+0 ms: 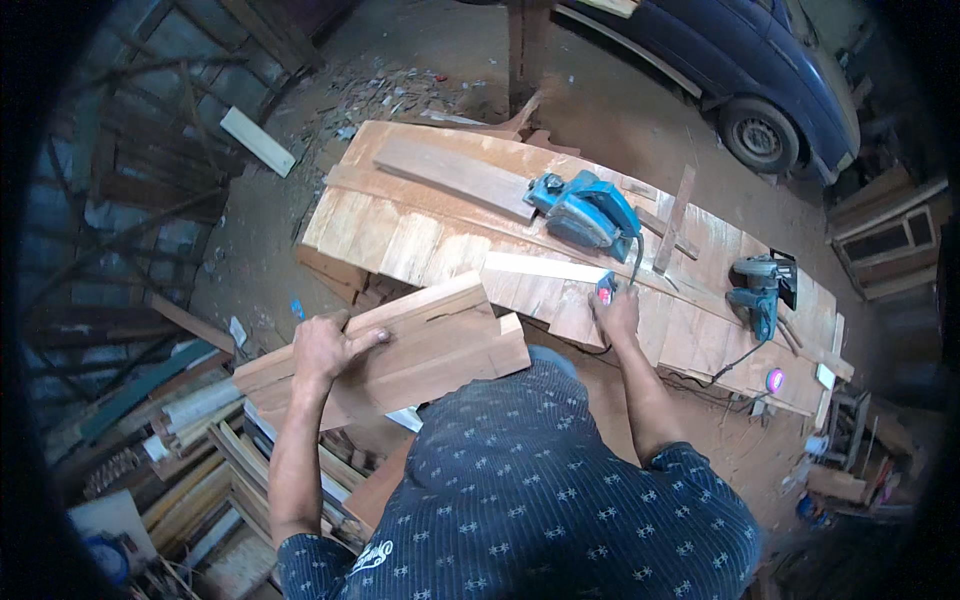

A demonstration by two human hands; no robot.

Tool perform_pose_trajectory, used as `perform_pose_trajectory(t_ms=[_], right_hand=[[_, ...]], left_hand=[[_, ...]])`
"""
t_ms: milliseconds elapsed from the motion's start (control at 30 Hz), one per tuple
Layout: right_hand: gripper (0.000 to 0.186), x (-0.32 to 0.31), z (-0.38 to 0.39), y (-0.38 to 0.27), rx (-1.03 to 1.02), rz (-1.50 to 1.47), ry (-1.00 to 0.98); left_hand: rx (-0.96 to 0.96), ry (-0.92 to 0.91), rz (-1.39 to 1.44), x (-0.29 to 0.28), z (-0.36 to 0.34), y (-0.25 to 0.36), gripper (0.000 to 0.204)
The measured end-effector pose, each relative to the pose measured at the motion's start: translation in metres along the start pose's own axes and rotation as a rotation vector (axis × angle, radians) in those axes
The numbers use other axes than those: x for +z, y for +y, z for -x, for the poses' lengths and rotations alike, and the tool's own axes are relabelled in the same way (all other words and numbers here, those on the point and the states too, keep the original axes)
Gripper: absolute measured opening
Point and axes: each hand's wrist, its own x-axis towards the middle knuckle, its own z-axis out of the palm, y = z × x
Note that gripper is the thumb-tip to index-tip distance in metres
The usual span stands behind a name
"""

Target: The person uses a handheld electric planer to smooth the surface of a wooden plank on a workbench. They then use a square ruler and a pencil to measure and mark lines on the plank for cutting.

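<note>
The left hand (335,350) grips wooden boards (430,335), thumb over their top face, nearer the person than the planer (585,215) and to its left. The right hand (617,314), just on the planer's near side, is closed round a blue-and-red tool (604,288) with a pale blade (545,267) pointing left. The planer rests on the worktop (410,240), against a plank (455,180) to its left.

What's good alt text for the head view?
A person's left hand holds a stepped wooden piece; the right hand holds what looks like a handsaw over a wooden bench. Two teal power tools sit on the bench, and a blue car stands beyond.
</note>
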Motion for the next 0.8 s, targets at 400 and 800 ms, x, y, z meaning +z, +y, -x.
perform_pose_trajectory(t_ms=[400, 800], right_hand=[[0.032, 0.007, 0.006, 0.097, 0.006, 0.207, 0.201], [0.051, 0.047, 0.027, -0.109, -0.01, -0.372, -0.128]], left_hand=[[0.311, -0.436, -0.179, 0.039, -0.205, 0.065, 0.093], [0.55, -0.614, -0.16, 0.105, -0.321, 0.097, 0.104]])
